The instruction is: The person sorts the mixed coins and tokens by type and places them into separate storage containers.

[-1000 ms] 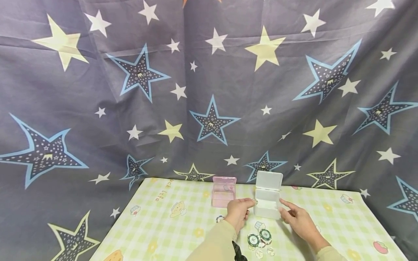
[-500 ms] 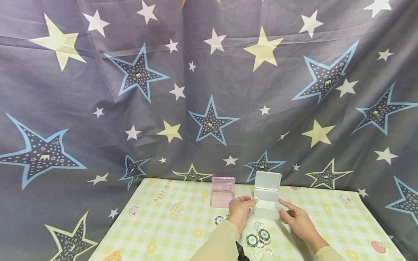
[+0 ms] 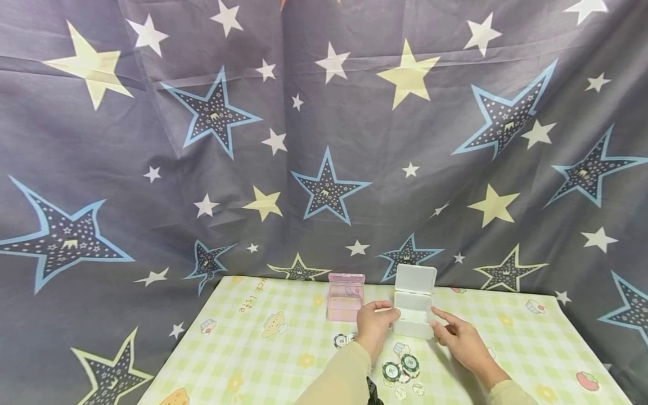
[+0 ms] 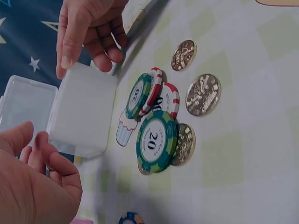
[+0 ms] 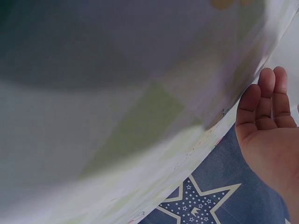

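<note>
A translucent white plastic box point(image 3: 413, 328) stands with its hinged lid raised. At its left rim is my left hand point(image 3: 376, 329), thumb and forefinger over the edge and the other fingers loosely bent. In the left wrist view no coin shows between those fingertips. My right hand point(image 3: 463, 340) touches the right wall with its thumb and forefinger, the other fingers hanging free. In front of the box lie green poker chips point(image 4: 156, 141) marked 20, partly over red-and-white chips point(image 4: 170, 95). Several gold-coloured coins point(image 4: 203, 94) lie around them.
A pink translucent box point(image 3: 345, 309), lid up, stands to the left. Another poker chip point(image 3: 340, 341) lies in front of it, partly beside my left hand. The checked tablecloth point(image 3: 273, 371) ends at a star-patterned curtain point(image 3: 324, 135) behind both boxes.
The coin earlier pinched in my left fingertips is out of sight at the white box. My left hand has shifted slightly right, over the rim. My right hand stays put.
</note>
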`<control>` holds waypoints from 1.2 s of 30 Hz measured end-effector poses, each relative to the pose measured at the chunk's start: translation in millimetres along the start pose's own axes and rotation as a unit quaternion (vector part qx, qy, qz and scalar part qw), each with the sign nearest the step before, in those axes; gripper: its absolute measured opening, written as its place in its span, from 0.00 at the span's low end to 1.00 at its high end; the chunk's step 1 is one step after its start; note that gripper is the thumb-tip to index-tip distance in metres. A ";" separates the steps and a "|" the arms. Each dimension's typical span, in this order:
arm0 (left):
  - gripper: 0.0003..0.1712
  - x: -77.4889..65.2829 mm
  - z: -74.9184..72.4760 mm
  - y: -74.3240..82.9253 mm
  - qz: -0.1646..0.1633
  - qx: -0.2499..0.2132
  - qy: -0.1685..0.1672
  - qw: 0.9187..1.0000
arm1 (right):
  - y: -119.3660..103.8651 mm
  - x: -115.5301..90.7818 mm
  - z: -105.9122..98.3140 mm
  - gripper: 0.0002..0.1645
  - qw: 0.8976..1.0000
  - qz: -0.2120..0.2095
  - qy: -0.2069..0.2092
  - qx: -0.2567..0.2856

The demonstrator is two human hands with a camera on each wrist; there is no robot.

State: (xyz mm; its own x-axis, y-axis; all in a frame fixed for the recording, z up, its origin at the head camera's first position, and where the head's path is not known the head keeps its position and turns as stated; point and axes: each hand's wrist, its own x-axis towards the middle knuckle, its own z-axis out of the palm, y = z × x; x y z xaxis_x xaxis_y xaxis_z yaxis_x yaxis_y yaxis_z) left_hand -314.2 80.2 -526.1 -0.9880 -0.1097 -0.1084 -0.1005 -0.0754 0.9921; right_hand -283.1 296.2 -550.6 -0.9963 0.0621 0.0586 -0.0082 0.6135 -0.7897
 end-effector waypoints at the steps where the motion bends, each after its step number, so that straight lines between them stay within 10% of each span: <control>1: 0.15 -0.2 -1.0 0.2 0.004 0.006 -0.003 1.000 | -0.2 -0.3 0.0 0.36 1.000 0.001 0.001 -0.001; 5: 0.10 -0.2 -13.8 -1.0 0.045 0.072 -0.045 0.995 | -0.7 -1.5 0.6 0.36 1.000 0.005 -0.001 -0.007; 8: 0.06 0.6 -33.7 -2.9 0.106 0.164 -0.117 0.974 | -1.3 -2.3 1.2 0.36 1.000 0.009 -0.002 -0.007; 14: 0.10 -3.7 -77.1 -6.8 0.185 0.369 -0.251 0.875 | -1.6 -2.7 0.2 0.35 1.000 0.009 -0.002 -0.008; 19: 0.26 -12.5 -91.7 -9.5 0.245 0.491 -0.289 0.784 | -0.9 -1.9 -2.7 0.34 1.000 0.013 0.002 -0.014; 22: 0.31 -16.3 -89.2 -14.0 0.276 0.517 -0.296 0.754 | -0.1 -1.8 -2.7 0.34 1.000 0.018 0.004 -0.014; 26: 0.31 -18.0 -81.5 -24.5 0.281 0.520 -0.298 0.750 | -1.2 -1.2 -1.1 0.35 1.000 0.013 -0.002 -0.011; 36: 0.24 -19.1 -72.0 -33.2 0.257 0.486 -0.278 0.788 | -1.3 -1.0 -0.5 0.35 1.000 0.007 0.000 -0.005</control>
State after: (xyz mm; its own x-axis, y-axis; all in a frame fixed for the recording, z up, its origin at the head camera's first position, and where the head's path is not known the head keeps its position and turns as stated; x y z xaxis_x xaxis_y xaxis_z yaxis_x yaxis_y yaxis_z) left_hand -283.6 13.4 -561.5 -0.7984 0.5938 0.1002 0.5548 0.6605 0.5059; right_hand -282.1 295.7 -549.3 -0.9964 0.0701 0.0469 0.0067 0.6199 -0.7847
